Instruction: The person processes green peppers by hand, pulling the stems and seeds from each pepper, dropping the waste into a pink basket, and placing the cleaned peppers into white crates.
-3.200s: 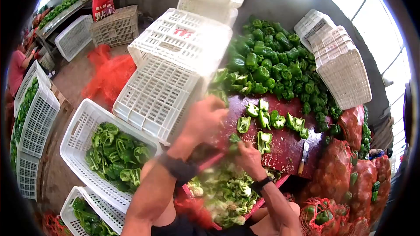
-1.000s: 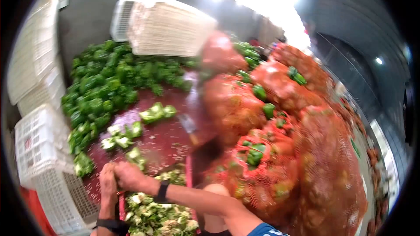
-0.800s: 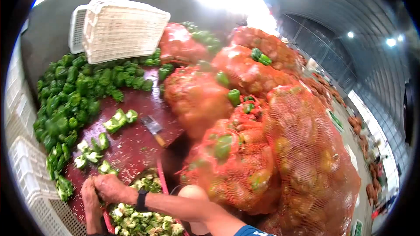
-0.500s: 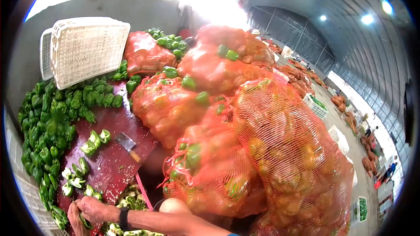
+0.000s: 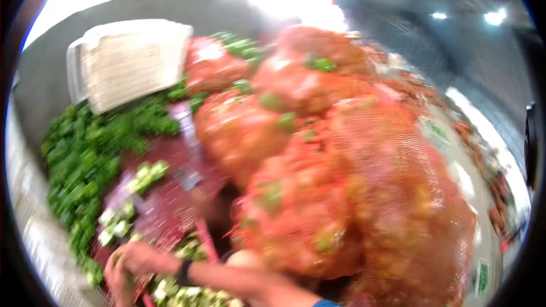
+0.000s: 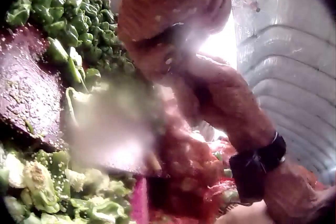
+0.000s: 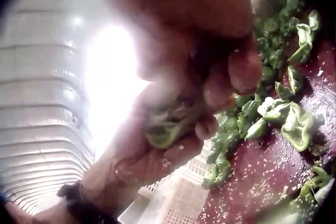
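My hands meet at the lower left of the head view, over the near edge of the dark red table [image 5: 168, 207]. My left hand [image 5: 118, 284] holds a cut green bell pepper [image 7: 167, 132], its pale inside showing in the right wrist view. My right hand [image 5: 143, 257] closes over the same pepper with curled fingers; its thumb is hidden. Cut pepper halves [image 5: 147, 176] lie on the table beyond the hands. A knife [image 5: 189, 179] with a broad blade lies farther right, blurred.
Whole green peppers [image 5: 85, 165] are heaped along the table's left and back. Below my hands is a bin of pepper scraps [image 5: 193, 297]. Large red mesh sacks [image 5: 398, 193] crowd the right side. White crates [image 5: 136, 62] stand behind the heap.
The head view has swung right, from the crates towards the sacks, then slightly back left. My hands, apart at first with a pepper in the right, have come together around a pepper.
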Demonstrator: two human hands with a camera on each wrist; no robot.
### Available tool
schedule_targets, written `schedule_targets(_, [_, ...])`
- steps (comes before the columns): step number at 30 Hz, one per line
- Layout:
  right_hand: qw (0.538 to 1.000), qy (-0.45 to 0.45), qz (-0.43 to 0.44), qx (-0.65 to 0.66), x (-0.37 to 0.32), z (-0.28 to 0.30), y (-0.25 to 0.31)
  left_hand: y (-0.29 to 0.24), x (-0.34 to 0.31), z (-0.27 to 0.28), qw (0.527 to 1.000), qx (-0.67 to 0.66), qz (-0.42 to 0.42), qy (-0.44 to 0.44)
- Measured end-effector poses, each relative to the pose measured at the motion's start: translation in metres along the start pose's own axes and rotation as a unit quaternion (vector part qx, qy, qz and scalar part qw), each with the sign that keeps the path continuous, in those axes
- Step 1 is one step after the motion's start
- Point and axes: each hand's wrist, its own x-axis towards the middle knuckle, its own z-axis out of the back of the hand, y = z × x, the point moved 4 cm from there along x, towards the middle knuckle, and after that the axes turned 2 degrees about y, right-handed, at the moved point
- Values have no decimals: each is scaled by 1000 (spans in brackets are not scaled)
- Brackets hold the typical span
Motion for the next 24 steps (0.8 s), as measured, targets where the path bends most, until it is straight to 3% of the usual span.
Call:
schedule_targets(1, [997, 48, 52, -39, 3, -22, -30, 0, -2, 14, 998, 59, 33, 1])
schedule_targets(2, [997, 46, 61, 31, 1, -5, -11, -19, -11, 3, 996, 94, 9, 0])
schedule_targets(3, [991, 45, 70, 103, -1, 13, 10, -39, -20, -6, 997, 70, 46, 7])
schedule_targets(4, [981, 45, 80, 172, -3, 34, 31, -28, -17, 13, 996, 91, 16, 9])
schedule_targets(5, [974, 83, 32, 207, 2, 27, 22, -41, -21, 17, 994, 101, 45, 2])
schedule_targets(6, [936, 180, -66, 294, 3, 44, 42, -49, -24, 16, 992, 104, 73, -1])
schedule_targets(8, [920, 161, -115, 338, 2, 36, 44, -49, -28, 24, 998, 57, 33, 11])
schedule_targets(10, [890, 156, -173, 392, -1, 26, 41, -40, -32, 32, 996, -60, 64, 27])
schedule_targets(11, [929, 139, -58, 338, 1, 21, 30, -40, -33, 32, 993, -98, 63, 37])
schedule_targets(13, [941, 93, 2, 326, 2, 11, 24, -44, -39, 32, 987, -141, 64, 50])
schedule_targets(16, [875, 76, -113, 465, -2, 14, 24, -36, -36, 38, 982, -181, 30, 39])
schedule_targets(18, [806, 139, -108, 565, 0, 40, 43, -41, -35, 46, 984, -166, 21, 56])
schedule_targets(19, [867, 149, -125, 459, 2, 43, 44, -39, -33, 51, 982, -185, 24, 39])
schedule_targets(20, [900, 266, -140, 315, 3, 48, 50, -32, -30, 61, 983, -181, 10, 14])
schedule_targets(22, [871, 432, -198, 125, -6, 26, 46, -26, -26, 73, 977, -211, 4, -40])
schedule_targets(24, [920, 374, -122, 13, -9, 2, 47, -19, -25, 74, 970, -223, -8, -97])
